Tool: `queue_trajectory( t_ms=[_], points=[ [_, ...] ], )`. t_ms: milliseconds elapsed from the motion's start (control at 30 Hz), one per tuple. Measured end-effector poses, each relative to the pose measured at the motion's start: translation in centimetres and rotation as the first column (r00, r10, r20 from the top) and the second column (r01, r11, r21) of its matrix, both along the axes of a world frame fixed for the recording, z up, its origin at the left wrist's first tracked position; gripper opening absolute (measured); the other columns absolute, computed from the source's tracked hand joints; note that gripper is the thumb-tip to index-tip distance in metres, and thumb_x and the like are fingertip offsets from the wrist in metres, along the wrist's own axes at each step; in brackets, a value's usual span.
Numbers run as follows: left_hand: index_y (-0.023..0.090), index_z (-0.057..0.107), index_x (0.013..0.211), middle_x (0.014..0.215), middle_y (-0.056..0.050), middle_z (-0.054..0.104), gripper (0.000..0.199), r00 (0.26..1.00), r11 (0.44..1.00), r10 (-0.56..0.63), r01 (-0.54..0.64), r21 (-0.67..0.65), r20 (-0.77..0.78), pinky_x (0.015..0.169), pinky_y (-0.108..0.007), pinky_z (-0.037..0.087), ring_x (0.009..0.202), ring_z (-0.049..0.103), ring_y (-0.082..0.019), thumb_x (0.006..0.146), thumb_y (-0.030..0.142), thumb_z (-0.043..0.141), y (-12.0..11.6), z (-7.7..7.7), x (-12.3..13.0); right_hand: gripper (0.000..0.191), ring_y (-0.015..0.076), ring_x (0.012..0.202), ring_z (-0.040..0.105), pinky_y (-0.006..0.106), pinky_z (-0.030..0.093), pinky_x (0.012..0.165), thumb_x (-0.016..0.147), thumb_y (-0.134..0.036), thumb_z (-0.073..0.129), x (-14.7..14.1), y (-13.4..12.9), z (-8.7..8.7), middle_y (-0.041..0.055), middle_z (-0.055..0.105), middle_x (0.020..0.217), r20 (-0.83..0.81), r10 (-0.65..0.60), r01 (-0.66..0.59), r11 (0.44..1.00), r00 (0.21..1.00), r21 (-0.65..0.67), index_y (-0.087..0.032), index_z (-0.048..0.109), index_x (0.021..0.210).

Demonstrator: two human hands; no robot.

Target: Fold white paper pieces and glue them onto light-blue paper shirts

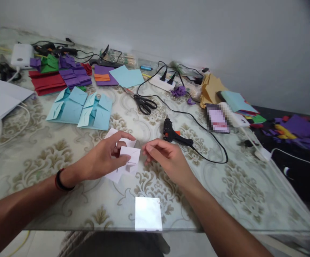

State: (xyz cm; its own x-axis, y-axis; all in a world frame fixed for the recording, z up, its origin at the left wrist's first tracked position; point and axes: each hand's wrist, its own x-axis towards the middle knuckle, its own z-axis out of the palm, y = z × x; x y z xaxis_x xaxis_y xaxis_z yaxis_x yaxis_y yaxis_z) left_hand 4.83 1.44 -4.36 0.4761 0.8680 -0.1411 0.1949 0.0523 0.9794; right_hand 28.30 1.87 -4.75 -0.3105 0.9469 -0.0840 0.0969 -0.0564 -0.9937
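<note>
From where I stood, the patterned table filled most of the view. Across it, beyond the person's left hand, lay two light-blue folded papers, side by side. The left hand reached in over the tabletop, and the right hand hovered just beside it, fingers curled, thumb and forefinger narrowly set; I couldn't tell whether anything small was between them. The white folded paper was under and within the left hand, its upper flap pinched between thumb and fingers. A black glue gun lay beyond the right hand, its cord trailing off, with black-handled scissors farther back. A bright white square showed at the near edge. Smaller still were a dark wristband and a ring on the left hand's side.
</note>
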Motion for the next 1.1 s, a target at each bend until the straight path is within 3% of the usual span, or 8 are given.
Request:
queue_trajectory(
  t_ms=[267,467,600,667,833,967,1100],
  points=[
    [0.025,0.047,0.134,0.089,0.001,0.070,0.041,0.997,0.999,-0.017,0.019,-0.032,0.073,0.056,-0.020,0.051,0.071,0.069,-0.014,0.096,0.028,0.065,-0.3,0.1,0.0,0.027,0.0153,0.064,0.063,0.028,0.056,0.060,0.087,-0.046,0.078,-0.3,-0.1,0.3,0.0000,0.064,0.073,-0.009,-0.008,0.008,0.999,1.000,0.034,-0.020,0.071,0.082],
    [0.024,0.048,0.134,0.087,0.001,0.069,0.041,0.999,1.000,-0.003,0.004,-0.022,0.050,0.057,-0.020,0.049,0.072,0.067,-0.014,0.097,0.026,0.065,-0.2,0.2,0.0,0.030,0.0149,0.064,0.059,0.029,0.056,0.062,0.093,-0.047,0.072,0.0,-0.1,0.1,0.0002,0.061,0.076,-0.083,-0.027,0.029,0.999,0.996,0.031,-0.020,0.067,0.080],
    [0.024,0.048,0.135,0.086,0.001,0.068,0.039,1.000,1.000,0.001,-0.001,0.003,0.022,0.058,-0.021,0.047,0.071,0.066,-0.013,0.099,0.027,0.063,-0.2,0.0,0.1,0.041,0.0144,0.060,0.060,0.027,0.049,0.059,0.101,-0.048,0.060,0.0,0.0,0.1,-0.0004,0.060,0.068,-0.003,-0.019,0.020,0.999,1.000,0.036,-0.020,0.060,0.071],
    [0.024,0.047,0.136,0.089,0.000,0.069,0.040,1.000,1.000,-0.005,0.005,0.016,0.015,0.059,-0.022,0.047,0.073,0.067,-0.014,0.099,0.027,0.062,-0.3,0.0,0.1,0.042,0.0148,0.060,0.060,0.027,0.049,0.059,0.101,-0.048,0.059,-0.1,0.1,0.3,0.0005,0.063,0.067,0.063,-0.009,0.005,0.998,0.998,0.062,-0.020,0.063,0.071],
    [0.024,0.047,0.138,0.084,0.002,0.066,0.041,0.999,0.998,-0.013,0.015,0.063,-0.044,0.057,-0.020,0.045,0.068,0.061,-0.012,0.100,0.028,0.060,-0.5,0.4,0.1,0.026,0.0158,0.065,0.063,0.027,0.054,0.056,0.093,-0.045,0.072,-0.2,0.1,0.0,0.0050,0.072,0.086,0.126,-0.044,0.026,0.990,0.991,0.136,-0.022,0.082,0.087],
    [0.026,0.045,0.145,0.075,0.006,0.060,0.051,0.992,0.994,-0.053,0.063,0.093,-0.115,0.054,-0.019,0.043,0.063,0.056,-0.011,0.097,0.023,0.061,-0.6,1.0,0.0,0.023,0.0133,0.058,0.062,0.026,0.053,0.051,0.087,-0.046,0.079,-0.1,0.3,-0.4,0.0039,0.074,0.085,0.039,-0.047,0.046,0.999,0.998,0.029,-0.024,0.085,0.092],
    [0.029,0.041,0.152,0.087,0.002,0.069,0.062,0.979,0.983,-0.136,0.153,0.104,-0.152,0.057,-0.020,0.045,0.072,0.062,-0.013,0.094,0.021,0.061,-0.8,1.1,-0.1,0.027,0.0124,0.060,0.063,0.028,0.057,0.059,0.087,-0.049,0.079,-0.1,0.3,-0.2,0.0033,0.076,0.088,-0.059,0.081,-0.088,0.989,0.995,-0.116,-0.022,0.083,0.089]
  ],
)
